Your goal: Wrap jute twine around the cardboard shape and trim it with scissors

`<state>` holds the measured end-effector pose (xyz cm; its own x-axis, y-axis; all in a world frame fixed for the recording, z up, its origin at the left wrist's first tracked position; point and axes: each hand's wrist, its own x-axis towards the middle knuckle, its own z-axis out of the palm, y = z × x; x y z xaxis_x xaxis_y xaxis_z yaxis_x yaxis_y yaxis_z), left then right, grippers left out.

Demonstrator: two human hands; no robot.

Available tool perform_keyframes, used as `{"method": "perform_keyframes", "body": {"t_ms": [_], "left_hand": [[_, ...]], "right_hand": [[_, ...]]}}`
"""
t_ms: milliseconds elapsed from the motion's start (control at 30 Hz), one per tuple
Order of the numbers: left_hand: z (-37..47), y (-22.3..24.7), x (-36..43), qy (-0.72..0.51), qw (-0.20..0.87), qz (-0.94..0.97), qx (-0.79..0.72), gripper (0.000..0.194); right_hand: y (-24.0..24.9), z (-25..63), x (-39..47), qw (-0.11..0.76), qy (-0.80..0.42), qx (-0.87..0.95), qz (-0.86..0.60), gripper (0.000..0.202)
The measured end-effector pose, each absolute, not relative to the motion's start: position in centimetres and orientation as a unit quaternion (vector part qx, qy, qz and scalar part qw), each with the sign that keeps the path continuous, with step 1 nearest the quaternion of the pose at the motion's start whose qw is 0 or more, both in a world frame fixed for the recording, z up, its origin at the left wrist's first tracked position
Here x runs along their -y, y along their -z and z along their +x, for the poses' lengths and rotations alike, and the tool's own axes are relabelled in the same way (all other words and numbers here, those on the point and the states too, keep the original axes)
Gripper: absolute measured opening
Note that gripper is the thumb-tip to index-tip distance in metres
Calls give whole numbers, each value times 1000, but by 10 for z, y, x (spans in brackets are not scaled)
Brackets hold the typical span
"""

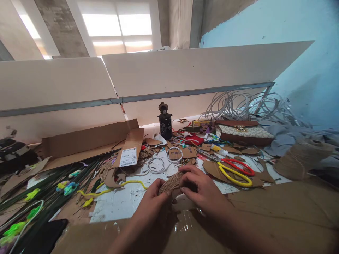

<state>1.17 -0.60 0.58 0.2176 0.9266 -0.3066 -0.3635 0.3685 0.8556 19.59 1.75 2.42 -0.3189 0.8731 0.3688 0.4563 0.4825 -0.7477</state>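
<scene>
A curved piece wrapped in brown twine [171, 183] is held between my two hands, above cardboard at the near edge of the table. My left hand [156, 195] grips its left end, with the thumb lying along the lower side. On its right end, the fingers and thumb of my right hand [197, 185] are closed. Beyond my hands lie two white rings [156, 165] and a cardboard scrap with printing [188, 152]. Scissors with red and yellow handles [234, 173] rest to the right of my right hand.
A black bottle [165, 126] with its lid up stands at the back. To the right are a patterned handbag [242, 132], coiled pale tubing [230, 106] and a large twine spool [302, 158]. Green stems, yellow cord [132, 182] and a cardboard box [90, 143] lie left.
</scene>
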Motion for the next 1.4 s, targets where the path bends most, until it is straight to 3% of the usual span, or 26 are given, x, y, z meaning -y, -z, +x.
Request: {"method": "perform_keyframes", "body": {"t_ms": [533, 1133, 1400], "left_hand": [[6, -19, 3, -440, 646, 441, -441, 17], [-3, -19, -3, -404, 563, 515, -504, 15], [-7, -10, -6, -407, 554, 531, -495, 13]], "right_hand": [[-28, 196, -17, 394, -277, 771, -416, 17], [-19, 197, -15, 307, -3, 867, -392, 16], [-22, 197, -13, 324, -27, 861, -392, 13]]}}
